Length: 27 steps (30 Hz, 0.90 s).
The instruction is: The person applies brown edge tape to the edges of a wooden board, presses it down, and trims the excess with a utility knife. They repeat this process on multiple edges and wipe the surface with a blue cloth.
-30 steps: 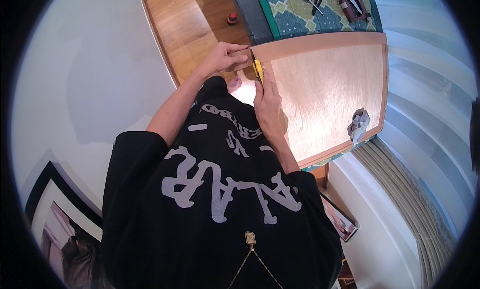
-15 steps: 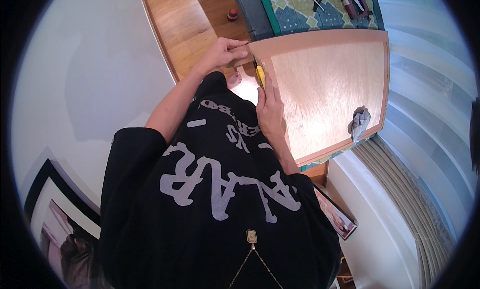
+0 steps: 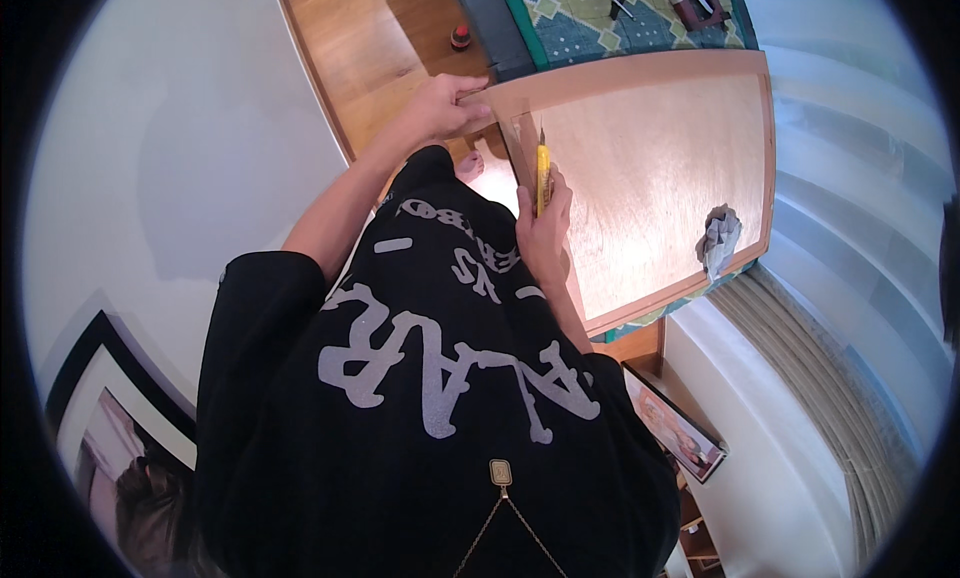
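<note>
A light plywood panel [image 3: 640,178] edged with a flat brown border [image 3: 640,70] lies in front of me. My left hand [image 3: 448,106] is closed at its near-left corner, index finger and thumb gripping the end of the brown strip [image 3: 492,110] along that edge. My right hand [image 3: 545,216] is wrapped round a yellow utility knife [image 3: 543,168], its narrow blade out and pointing away from me. The knife is over the panel's left side, apart from the strip. Whether the blade touches the panel, I cannot tell.
A crumpled grey cloth [image 3: 718,240] lies on the panel's right part. Beyond it, a green patterned cover [image 3: 590,28] carries dark tools [image 3: 690,0]. A dark red-topped bottle [image 3: 460,38] stands on the wooden floor [image 3: 350,38]. Sheer curtains [image 3: 840,158] hang at right.
My right hand has drawn the knife back and to the right, away from the corner, and its blade now shows clear of the strip. The left hand keeps its hold there.
</note>
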Each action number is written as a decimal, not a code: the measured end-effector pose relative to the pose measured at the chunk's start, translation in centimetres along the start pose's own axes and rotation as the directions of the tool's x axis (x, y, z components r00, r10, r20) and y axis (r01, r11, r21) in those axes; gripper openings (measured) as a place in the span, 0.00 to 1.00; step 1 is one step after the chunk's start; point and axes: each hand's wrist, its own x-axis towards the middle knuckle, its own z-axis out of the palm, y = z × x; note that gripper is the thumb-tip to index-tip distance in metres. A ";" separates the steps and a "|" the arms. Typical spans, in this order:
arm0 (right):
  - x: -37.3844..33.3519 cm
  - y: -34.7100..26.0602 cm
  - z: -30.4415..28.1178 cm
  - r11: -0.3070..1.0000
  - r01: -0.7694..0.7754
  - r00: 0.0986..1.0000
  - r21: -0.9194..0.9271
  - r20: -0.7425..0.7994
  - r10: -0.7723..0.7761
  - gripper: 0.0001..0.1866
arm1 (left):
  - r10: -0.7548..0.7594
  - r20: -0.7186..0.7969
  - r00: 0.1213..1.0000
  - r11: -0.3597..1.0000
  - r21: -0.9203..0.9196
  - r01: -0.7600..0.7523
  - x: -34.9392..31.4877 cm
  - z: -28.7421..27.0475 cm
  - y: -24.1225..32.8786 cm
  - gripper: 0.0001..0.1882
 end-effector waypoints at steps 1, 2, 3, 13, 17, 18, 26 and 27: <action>0.3 0.0 0.3 0.999 -0.030 0.998 0.030 -0.050 0.032 0.27 | -0.057 0.013 0.998 0.994 0.091 0.055 -0.3 -0.1 3.1 0.31; 0.5 0.4 0.4 0.999 -0.037 0.998 0.036 -0.056 0.039 0.26 | -0.113 0.013 0.994 0.977 0.186 0.109 -1.3 -0.6 8.4 0.33; 0.4 0.8 0.7 0.998 -0.044 0.997 0.043 -0.059 0.046 0.26 | -0.170 0.003 0.985 0.947 0.279 0.162 -2.5 -0.5 11.9 0.35; 0.3 8.4 -7.3 0.801 -0.291 0.675 0.523 -0.480 0.560 0.17 | 0.734 0.397 0.551 0.272 0.572 -0.774 -1.5 13.9 9.5 0.31; -1.6 13.0 -9.8 0.824 -0.359 0.638 0.439 -0.529 0.560 0.17 | 0.887 0.077 0.456 0.397 0.377 -0.837 -1.7 10.1 11.5 0.25; -2.3 13.5 -9.8 0.821 -0.382 0.627 0.425 -0.533 0.568 0.16 | 0.792 0.005 0.610 0.546 0.441 -0.713 -1.4 8.4 10.6 0.21; -2.8 14.1 -8.8 0.777 -0.282 0.621 0.563 -0.510 0.595 0.15 | 0.359 0.106 0.927 0.714 0.609 -0.346 3.3 0.2 5.0 0.09; -2.8 13.9 -8.8 0.765 -0.270 0.619 0.585 -0.503 0.603 0.15 | 0.360 0.139 0.923 0.698 0.616 -0.365 3.6 0.0 5.0 0.09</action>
